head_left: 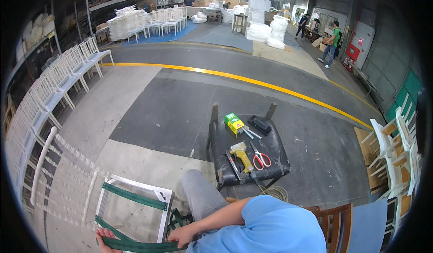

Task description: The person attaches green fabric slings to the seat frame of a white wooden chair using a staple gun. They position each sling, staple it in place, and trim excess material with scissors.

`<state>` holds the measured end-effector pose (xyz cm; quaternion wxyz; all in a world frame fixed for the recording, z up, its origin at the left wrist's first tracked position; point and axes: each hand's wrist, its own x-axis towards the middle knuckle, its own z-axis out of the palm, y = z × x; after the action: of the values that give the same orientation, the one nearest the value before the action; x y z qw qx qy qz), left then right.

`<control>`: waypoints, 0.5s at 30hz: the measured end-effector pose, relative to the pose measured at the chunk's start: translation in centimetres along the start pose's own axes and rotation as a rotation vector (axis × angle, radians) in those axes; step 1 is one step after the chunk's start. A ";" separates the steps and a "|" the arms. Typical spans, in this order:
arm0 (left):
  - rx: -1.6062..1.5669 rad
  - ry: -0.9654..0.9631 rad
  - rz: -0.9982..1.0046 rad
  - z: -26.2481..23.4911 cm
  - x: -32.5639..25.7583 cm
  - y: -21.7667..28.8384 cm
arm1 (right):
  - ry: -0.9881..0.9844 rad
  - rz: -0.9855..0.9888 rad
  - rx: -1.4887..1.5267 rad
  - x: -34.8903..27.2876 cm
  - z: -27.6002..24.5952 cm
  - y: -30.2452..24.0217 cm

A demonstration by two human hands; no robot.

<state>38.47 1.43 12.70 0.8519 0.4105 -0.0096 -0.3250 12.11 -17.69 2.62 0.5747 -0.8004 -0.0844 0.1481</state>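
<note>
A green webbing strap point(142, 246) is stretched across the near end of a white chair seat frame point(168, 199). At the frame's left side my left hand point(107, 239) has its fingers round the strap's end. My right hand point(181, 236) grips the same strap near the right side, closed on it. Two more green straps point(135, 196) span the frame farther away, one straight across and one slanting. More green strap point(177, 219) hangs loose beside my leg. The chair's back point(63, 176), wrapped in white, lies out to the left.
Ahead stands a worn black chair seat point(225, 174) holding a yellow staple gun point(242, 157), red-handled scissors point(260, 158), a green-yellow box point(234, 123) with staple strips, and a black case point(260, 125). A coiled hose point(275, 192) lies below. White chairs point(58, 86) line the left; stacked chairs point(397, 149), the right.
</note>
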 end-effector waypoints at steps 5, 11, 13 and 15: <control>0.029 0.146 0.008 -2.8 -0.2 -1.7 | -0.210 0.131 -0.508 2.6 -3.9 1.5; 0.737 0.238 -0.354 -0.9 -4.6 -16.8 | 0.145 -0.009 -0.933 6.3 -5.5 6.9; 1.478 0.107 -0.326 0.2 -4.1 -18.5 | -0.078 0.054 -0.988 6.8 -5.5 7.9; 1.114 0.148 -0.090 -0.1 -4.2 -19.6 | -0.023 0.021 -0.949 7.8 -5.3 7.1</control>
<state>24.53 -4.95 -0.14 0.4900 0.8200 -0.1026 -0.2773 21.01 -22.39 -3.60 0.1430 -0.9737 -0.1409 0.1079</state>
